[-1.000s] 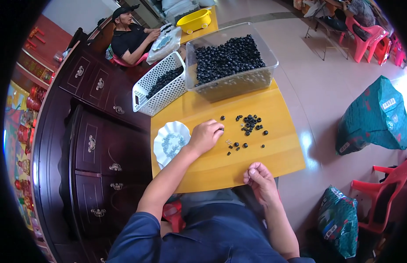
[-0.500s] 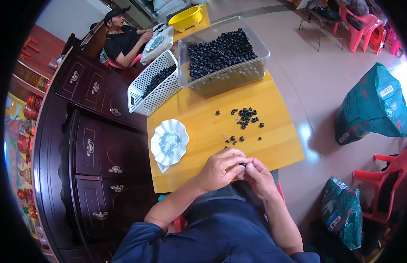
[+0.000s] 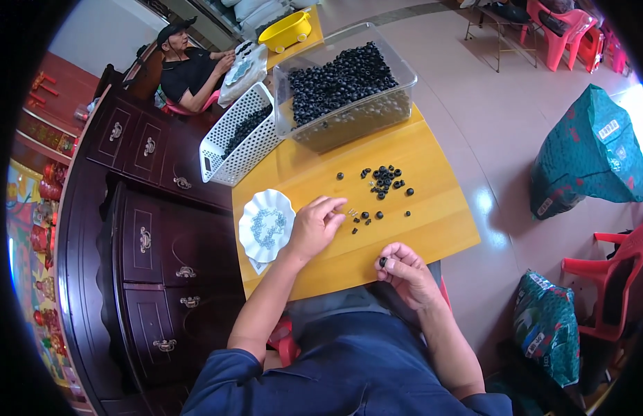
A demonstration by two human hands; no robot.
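**Small black ring pinched at the tabletop's near edge**

The small black ring (image 3: pixel 382 261) sits between the thumb and forefinger of the right hand (image 3: pixel 404 272), whose fingers are curled narrow around it, holding it just over the near edge of the yellow wooden tabletop (image 3: pixel 432 229). The left hand (image 3: pixel 314 225) lies flat-ish on the tabletop with its fingers (image 3: pixel 333 205) stretched loosely forward and slightly spread, holding nothing that can be made out; the fingertips point at a few tiny pale parts (image 3: pixel 350 211) lying just beyond them.

Near those parts a loose scatter of black rings (image 3: pixel 366 218) lies on the wood, and farther back a denser little heap of black rings (image 3: pixel 385 179) sits toward the middle of the tabletop. Just left of the left hand stands a white scalloped dish (image 3: pixel 266 225) holding small greyish pieces, its edge overhanging the tabletop's left side.

At the far end a clear plastic bin (image 3: pixel 349 104) is filled with black rings, and beside it, to the left, a white perforated basket (image 3: pixel 238 142) holds more dark parts. A dark carved wooden cabinet (image 3: pixel 148 243) with brass handles runs along the left. Beyond the basket another person (image 3: pixel 190 69) in a dark shirt and cap sits at work, next to a yellow basin (image 3: pixel 287 31). On the tiled floor to the right are a green woven sack (image 3: pixel 588 152) and red plastic chairs (image 3: pixel 616 277).
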